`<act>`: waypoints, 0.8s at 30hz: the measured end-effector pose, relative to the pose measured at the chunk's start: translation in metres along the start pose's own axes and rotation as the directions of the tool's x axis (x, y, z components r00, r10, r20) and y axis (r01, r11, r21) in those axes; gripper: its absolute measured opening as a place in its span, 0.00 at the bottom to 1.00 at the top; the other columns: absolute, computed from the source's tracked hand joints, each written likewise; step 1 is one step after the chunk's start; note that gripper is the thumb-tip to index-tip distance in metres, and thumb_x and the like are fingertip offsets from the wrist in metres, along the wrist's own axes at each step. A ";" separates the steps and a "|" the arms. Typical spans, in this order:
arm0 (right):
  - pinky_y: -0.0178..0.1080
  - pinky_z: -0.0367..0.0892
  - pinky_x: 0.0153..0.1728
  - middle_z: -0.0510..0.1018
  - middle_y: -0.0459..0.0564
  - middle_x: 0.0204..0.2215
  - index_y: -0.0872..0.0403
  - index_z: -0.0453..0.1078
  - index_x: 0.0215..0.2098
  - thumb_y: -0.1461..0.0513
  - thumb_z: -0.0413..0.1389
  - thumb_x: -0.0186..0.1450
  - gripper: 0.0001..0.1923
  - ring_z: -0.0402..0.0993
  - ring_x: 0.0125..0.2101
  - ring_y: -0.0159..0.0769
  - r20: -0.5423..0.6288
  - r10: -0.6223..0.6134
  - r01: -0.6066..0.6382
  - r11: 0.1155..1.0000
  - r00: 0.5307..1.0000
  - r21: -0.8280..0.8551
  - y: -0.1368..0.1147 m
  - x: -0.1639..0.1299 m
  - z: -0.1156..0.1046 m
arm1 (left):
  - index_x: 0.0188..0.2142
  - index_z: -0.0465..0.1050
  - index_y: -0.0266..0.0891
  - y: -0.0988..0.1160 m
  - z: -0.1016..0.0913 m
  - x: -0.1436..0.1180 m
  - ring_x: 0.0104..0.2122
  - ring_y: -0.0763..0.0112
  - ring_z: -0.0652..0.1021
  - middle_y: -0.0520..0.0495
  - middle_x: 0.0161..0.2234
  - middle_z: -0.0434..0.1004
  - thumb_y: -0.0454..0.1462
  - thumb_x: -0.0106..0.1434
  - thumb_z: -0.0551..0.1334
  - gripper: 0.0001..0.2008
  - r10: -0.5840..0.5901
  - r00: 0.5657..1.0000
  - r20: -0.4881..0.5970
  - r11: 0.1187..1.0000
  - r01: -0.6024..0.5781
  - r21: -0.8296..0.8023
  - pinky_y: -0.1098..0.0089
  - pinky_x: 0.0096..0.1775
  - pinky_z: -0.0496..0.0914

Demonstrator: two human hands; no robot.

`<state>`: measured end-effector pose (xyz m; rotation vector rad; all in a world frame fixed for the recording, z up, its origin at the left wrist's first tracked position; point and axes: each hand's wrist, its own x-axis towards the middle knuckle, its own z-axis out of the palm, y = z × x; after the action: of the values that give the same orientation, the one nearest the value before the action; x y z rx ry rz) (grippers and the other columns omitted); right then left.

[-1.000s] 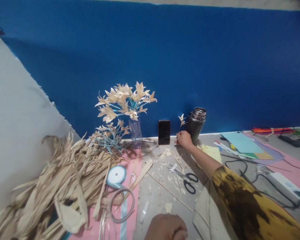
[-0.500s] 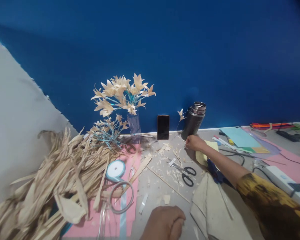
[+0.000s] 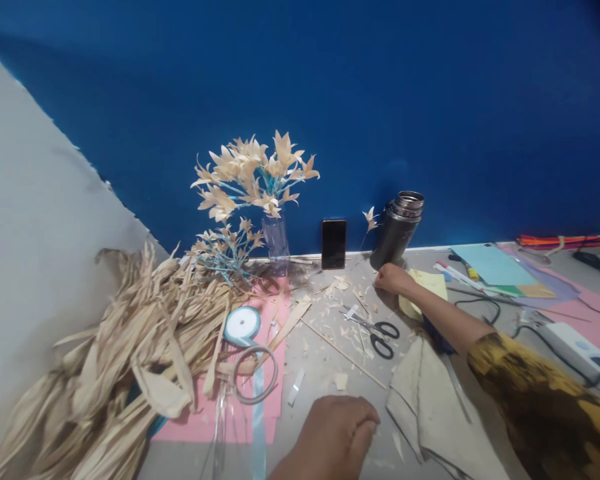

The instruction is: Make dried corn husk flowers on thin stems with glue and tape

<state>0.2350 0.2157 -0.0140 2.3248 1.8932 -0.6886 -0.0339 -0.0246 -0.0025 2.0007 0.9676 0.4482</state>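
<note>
My left hand [image 3: 335, 430] is curled closed low in the middle of the view; whatever it may hold is hidden. My right hand [image 3: 394, 279] is closed with its fingertips down by the base of a dark steel flask [image 3: 397, 230]; I cannot make out anything in the fingers. Just left of the flask, a small pale flower [image 3: 371, 219] stands on a thin stem whose lower end is hard to follow. Black-handled scissors [image 3: 375, 330] lie between my hands among pale scraps. A folded cream cloth [image 3: 430, 400] lies under my right forearm.
Dried husks [image 3: 170, 347] are heaped at the left. Husk flowers [image 3: 255, 170] fill a clear vase [image 3: 276, 247] beside an upright phone [image 3: 334, 244]. A blue ribbon roll [image 3: 243, 324] and a tape ring [image 3: 236, 380] lie on pink paper [image 3: 205, 433]. A power strip [image 3: 580, 350] is at the right.
The whole scene has shifted a little right and up as my head moved. Both hands stay closed in nearly the same places over the table.
</note>
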 end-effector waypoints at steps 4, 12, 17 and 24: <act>0.51 0.76 0.49 0.76 0.56 0.56 0.55 0.71 0.58 0.55 0.60 0.72 0.20 0.77 0.50 0.44 0.005 -0.007 0.007 1.000 1.000 -0.012 -0.007 0.002 -0.003 | 0.39 0.82 0.40 -0.001 0.000 0.001 0.34 0.65 0.82 0.47 0.34 0.85 0.33 0.66 0.57 0.13 -0.002 1.000 -0.007 1.000 0.002 0.006 0.71 0.41 0.71; 0.51 0.76 0.49 0.76 0.55 0.55 0.55 0.71 0.58 0.55 0.60 0.72 0.20 0.77 0.50 0.45 -0.012 -0.012 0.012 1.000 1.000 -0.012 -0.009 0.000 -0.006 | 0.38 0.81 0.41 -0.005 0.003 0.000 0.33 0.65 0.82 0.47 0.32 0.85 0.34 0.66 0.56 0.13 0.025 1.000 -0.009 1.000 -0.025 0.012 0.71 0.39 0.71; 0.51 0.76 0.49 0.76 0.55 0.55 0.54 0.70 0.58 0.55 0.60 0.72 0.20 0.77 0.50 0.44 -0.041 0.002 -0.002 1.000 0.999 0.000 -0.020 -0.002 -0.002 | 0.38 0.81 0.41 -0.003 0.001 0.000 0.34 0.63 0.82 0.46 0.32 0.85 0.35 0.66 0.56 0.13 -0.002 1.000 -0.002 1.000 0.002 0.003 0.69 0.40 0.71; 0.50 0.76 0.49 0.76 0.56 0.55 0.56 0.70 0.58 0.55 0.60 0.72 0.20 0.77 0.49 0.44 -0.028 0.021 -0.017 0.993 0.999 0.113 -0.022 -0.012 -0.016 | 0.39 0.82 0.41 -0.004 0.002 0.000 0.35 0.62 0.82 0.45 0.34 0.85 0.35 0.66 0.56 0.13 -0.001 1.000 -0.009 1.000 0.001 -0.009 0.69 0.41 0.71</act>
<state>0.2178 0.2152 0.0101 2.4299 1.8885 -0.7834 -0.0343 -0.0244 -0.0070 1.9912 0.9707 0.4605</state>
